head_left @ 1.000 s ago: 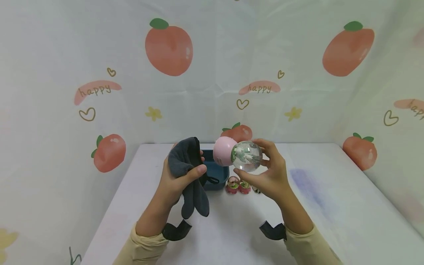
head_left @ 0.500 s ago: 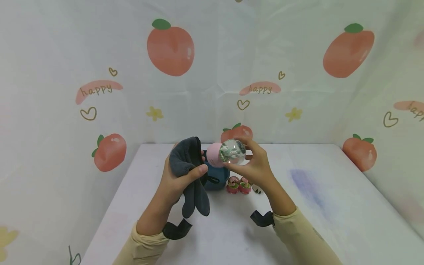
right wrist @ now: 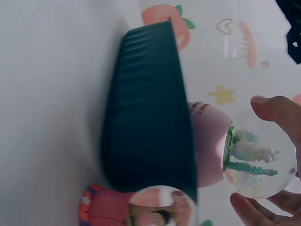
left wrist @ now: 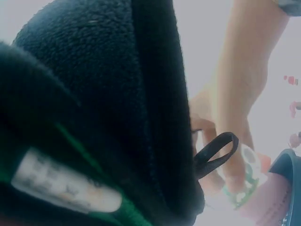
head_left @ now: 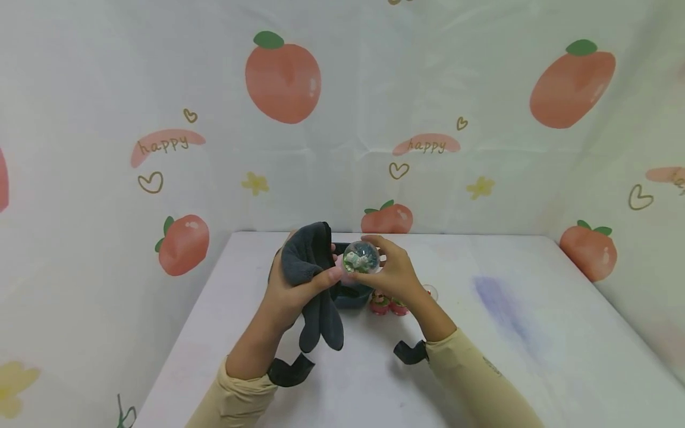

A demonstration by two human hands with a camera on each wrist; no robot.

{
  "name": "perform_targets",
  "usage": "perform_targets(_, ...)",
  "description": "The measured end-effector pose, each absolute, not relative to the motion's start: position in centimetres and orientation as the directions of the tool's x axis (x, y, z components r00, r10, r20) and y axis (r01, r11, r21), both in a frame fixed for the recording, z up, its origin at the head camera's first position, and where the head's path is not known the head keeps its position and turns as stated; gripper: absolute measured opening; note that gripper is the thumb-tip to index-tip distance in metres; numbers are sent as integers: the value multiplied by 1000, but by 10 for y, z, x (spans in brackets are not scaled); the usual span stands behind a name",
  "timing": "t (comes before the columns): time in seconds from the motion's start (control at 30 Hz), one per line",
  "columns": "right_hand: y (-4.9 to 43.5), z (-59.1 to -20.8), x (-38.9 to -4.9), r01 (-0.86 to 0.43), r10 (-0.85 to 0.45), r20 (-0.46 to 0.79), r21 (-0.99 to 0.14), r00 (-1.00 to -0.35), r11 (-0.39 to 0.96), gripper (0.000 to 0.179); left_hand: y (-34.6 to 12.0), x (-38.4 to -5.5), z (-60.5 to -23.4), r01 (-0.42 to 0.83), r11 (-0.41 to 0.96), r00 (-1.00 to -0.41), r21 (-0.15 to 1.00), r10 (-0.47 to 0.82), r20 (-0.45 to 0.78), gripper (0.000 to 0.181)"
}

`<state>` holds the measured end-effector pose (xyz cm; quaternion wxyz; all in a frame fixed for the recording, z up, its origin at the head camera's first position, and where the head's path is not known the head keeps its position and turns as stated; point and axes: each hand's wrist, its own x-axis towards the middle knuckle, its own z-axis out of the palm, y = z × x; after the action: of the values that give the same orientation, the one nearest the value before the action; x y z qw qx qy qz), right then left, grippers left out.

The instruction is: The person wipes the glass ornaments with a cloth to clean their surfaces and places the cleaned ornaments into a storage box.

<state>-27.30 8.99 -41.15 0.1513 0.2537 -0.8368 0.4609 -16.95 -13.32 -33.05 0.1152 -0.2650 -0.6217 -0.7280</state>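
In the head view, my left hand [head_left: 286, 297] grips a dark grey fleecy cloth [head_left: 305, 258] with black edging, its ends hanging down. The left wrist view shows the cloth's black loop [left wrist: 217, 153] and a whitish label [left wrist: 66, 183] against green. My right hand [head_left: 398, 273] pinches the clear ball of a snow globe [head_left: 361, 259] between thumb and fingers. Pale figures stand inside the ball. The globe lies sideways, its pink base [right wrist: 209, 146] pointing towards a dark blue box [right wrist: 148, 108] and partly hidden by that box in the right wrist view.
Small red-based globes [head_left: 380, 304] stand on the white table [head_left: 481, 380] just right of the box, partly behind my right wrist. A clear ball [head_left: 430, 291] shows beside them. A fruit-printed cloth wall [head_left: 332, 178] rises behind the table.
My right hand has carried the snow globe left and slightly down, over the box and close to the left hand. The left hand keeps its grip on the cloth with little movement.
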Motion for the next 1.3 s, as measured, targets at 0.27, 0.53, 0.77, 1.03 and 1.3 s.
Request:
perform_targets(0.27,82,-420,-273,-565,-341,451,-653,-825,504,80,-135,-170,-332,492,-158,-838,856,182,515,57)
perform_targets(0.53,77,-430,-275,-574,-367,443,-573,-818,585,75,-134,-170,-332,492,-139,-840,859,181,511,56)
perform_targets(0.77,74,-429,-276,-555,-381,407,-538,-830,634,79,-134,-171,-333,486,-142,-843,863,185,505,57)
perform_targets(1.03,78,-420,-271,-495,-378,321,-543,-869,678,82,-132,-172,-334,478,-133,-848,868,189,496,59)
perform_targets(1.3,112,-412,-264,-494,-337,364,-581,-868,647,76,-131,-174,-337,478,-116,-849,870,192,492,59)
